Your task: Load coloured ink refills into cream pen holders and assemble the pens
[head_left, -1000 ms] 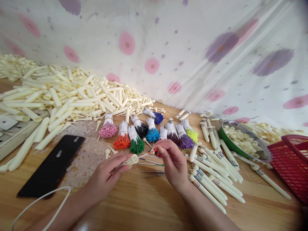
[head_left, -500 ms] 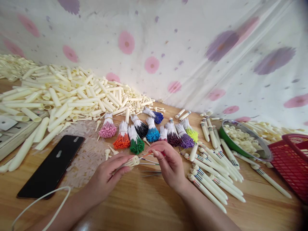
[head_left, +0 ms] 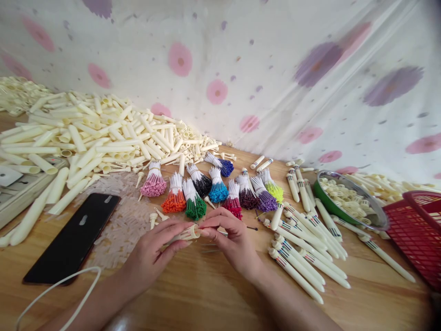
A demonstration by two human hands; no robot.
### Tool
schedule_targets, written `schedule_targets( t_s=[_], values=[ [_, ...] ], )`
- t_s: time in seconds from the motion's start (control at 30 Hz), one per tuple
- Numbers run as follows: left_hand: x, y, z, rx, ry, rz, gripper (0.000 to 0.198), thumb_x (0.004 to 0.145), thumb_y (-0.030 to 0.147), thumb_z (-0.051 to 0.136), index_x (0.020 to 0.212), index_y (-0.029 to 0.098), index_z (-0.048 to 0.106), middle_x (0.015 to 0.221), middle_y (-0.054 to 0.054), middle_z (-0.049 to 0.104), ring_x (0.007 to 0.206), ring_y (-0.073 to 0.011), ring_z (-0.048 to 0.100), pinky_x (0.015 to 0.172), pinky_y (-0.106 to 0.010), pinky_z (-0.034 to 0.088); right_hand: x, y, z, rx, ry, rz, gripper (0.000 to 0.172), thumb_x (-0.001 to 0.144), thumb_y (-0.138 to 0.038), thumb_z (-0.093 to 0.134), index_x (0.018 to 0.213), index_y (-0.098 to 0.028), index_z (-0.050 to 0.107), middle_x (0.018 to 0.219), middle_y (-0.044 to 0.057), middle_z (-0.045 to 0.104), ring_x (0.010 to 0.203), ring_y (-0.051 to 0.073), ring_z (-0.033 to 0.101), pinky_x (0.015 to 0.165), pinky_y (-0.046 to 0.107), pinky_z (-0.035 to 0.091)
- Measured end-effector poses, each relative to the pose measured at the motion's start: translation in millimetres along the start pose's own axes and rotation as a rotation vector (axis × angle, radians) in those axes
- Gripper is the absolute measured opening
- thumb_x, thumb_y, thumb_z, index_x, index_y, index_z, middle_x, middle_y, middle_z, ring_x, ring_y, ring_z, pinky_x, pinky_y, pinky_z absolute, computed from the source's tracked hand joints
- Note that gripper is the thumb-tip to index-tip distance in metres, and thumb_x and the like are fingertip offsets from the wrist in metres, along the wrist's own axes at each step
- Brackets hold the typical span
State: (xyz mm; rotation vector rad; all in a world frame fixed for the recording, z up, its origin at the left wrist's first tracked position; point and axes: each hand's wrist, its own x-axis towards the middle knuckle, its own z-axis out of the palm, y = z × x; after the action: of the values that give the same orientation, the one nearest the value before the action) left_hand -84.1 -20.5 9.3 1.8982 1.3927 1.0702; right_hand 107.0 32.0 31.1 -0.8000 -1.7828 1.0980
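Observation:
My left hand [head_left: 155, 250] is closed round a cream pen barrel [head_left: 188, 233], its open end pointing right. My right hand [head_left: 230, 241] pinches a thin refill right at that open end, fingertips touching the barrel. A few loose refills [head_left: 215, 248] lie on the wooden table under my hands. Just beyond them stand bundles of coloured refills: pink [head_left: 154, 180], orange [head_left: 174, 200], green [head_left: 195, 203], black [head_left: 200, 181], blue [head_left: 217, 188], red [head_left: 234, 202] and purple [head_left: 263, 197].
A large heap of cream barrels [head_left: 93, 138] fills the left. A black phone [head_left: 74, 236] and a white cable [head_left: 55, 287] lie at lower left. Assembled pens [head_left: 303, 257] lie right of my hands, then a green bowl of small parts [head_left: 347, 202] and a red basket [head_left: 418, 230].
My right hand has moved left and pushed the refill into the barrel's open end; the red bundle behind it has come into view.

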Motion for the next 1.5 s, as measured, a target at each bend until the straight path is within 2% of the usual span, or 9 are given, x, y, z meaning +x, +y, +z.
schedule_targets(
  t_s=[0.1,0.3,0.43,0.53,0.77,0.9,1.07,1.33,1.5],
  values=[
    [-1,-1,-0.1,0.076,0.037,0.062,0.029,0.085,0.024,0.054,0.113,0.027,0.063,0.108,-0.004,0.068,0.1,-0.0208,0.063,0.088,-0.031,0.05,-3,-1,5,0.116,0.005,0.109,0.01,0.077,-0.032,0.068,0.078,-0.024,0.073,0.075,0.002,0.063,0.07,0.013,0.058,0.063,0.025,0.049],
    [2,-2,-0.8,0.248,0.153,0.307,0.031,0.089,0.02,0.049,0.118,0.023,0.058,0.104,-0.005,0.067,0.095,-0.0181,0.064,0.081,-0.029,0.054,-6,-10,5,0.304,-0.017,0.367,0.01,0.073,-0.032,0.07,0.08,-0.027,0.075,0.078,0.002,0.064,0.07,0.012,0.055,0.063,0.024,0.045],
    [3,-2,-2.0,0.332,0.161,0.343,0.031,0.09,0.019,0.048,0.119,0.021,0.056,0.104,-0.007,0.067,0.095,-0.0177,0.064,0.082,-0.028,0.053,-7,-14,6,0.425,-0.045,0.541,0.016,0.071,-0.036,0.071,0.082,-0.026,0.075,0.077,0.001,0.059,0.058,0.008,0.044,0.047,0.02,0.034],
    [2,-2,-1.7,0.363,0.15,0.35,0.03,0.09,0.019,0.048,0.119,0.019,0.056,0.105,-0.008,0.066,0.096,-0.0176,0.063,0.084,-0.028,0.052,-7,-14,7,0.477,-0.045,0.62,0.019,0.069,-0.037,0.072,0.083,-0.024,0.075,0.075,0.001,0.057,0.054,0.006,0.039,0.044,0.019,0.029],
    [0,-1,-0.7,0.397,0.165,0.38,0.033,0.09,0.018,0.048,0.122,0.021,0.054,0.103,-0.007,0.066,0.094,-0.0174,0.063,0.084,-0.028,0.051,-6,-13,5,0.379,-0.076,0.548,0.016,0.071,-0.034,0.07,0.082,-0.023,0.075,0.074,0.0,0.054,0.058,0.008,0.041,0.046,0.02,0.03],
    [0,1,-0.7,0.382,0.169,0.398,0.033,0.09,0.017,0.048,0.122,0.022,0.055,0.1,-0.007,0.066,0.091,-0.0171,0.063,0.082,-0.027,0.051,-5,-16,1,0.308,-0.114,0.465,0.014,0.074,-0.031,0.068,0.082,-0.022,0.075,0.071,-0.001,0.053,0.062,0.008,0.044,0.054,0.021,0.035],
    [2,2,-0.7,0.353,0.149,0.385,0.032,0.091,0.017,0.046,0.121,0.021,0.055,0.1,-0.007,0.065,0.091,-0.0159,0.063,0.081,-0.025,0.051,-3,-18,-3,0.249,-0.15,0.397,0.013,0.076,-0.026,0.067,0.085,-0.022,0.074,0.077,0.0,0.058,0.072,0.011,0.052,0.067,0.024,0.041],
    [3,-2,-3.3,0.239,0.014,0.397,0.038,0.09,0.017,0.047,0.127,0.026,0.049,0.107,-0.005,0.065,0.095,-0.0153,0.063,0.081,-0.025,0.053,-4,-21,-6,-0.033,-0.222,0.217,0.013,0.081,-0.015,0.06,0.08,-0.021,0.072,0.075,0.0,0.06,0.07,0.012,0.055,0.064,0.023,0.044],
    [2,-4,-4.7,0.197,-0.003,0.343,0.04,0.089,0.016,0.048,0.128,0.027,0.049,0.113,-0.004,0.066,0.102,-0.0165,0.062,0.087,-0.026,0.051,-3,-27,-20,-0.192,-0.164,0.132,0.01,0.085,-0.022,0.058,0.086,-0.019,0.067,0.081,0.001,0.061,0.071,0.011,0.056,0.063,0.022,0.044]
  ],
)
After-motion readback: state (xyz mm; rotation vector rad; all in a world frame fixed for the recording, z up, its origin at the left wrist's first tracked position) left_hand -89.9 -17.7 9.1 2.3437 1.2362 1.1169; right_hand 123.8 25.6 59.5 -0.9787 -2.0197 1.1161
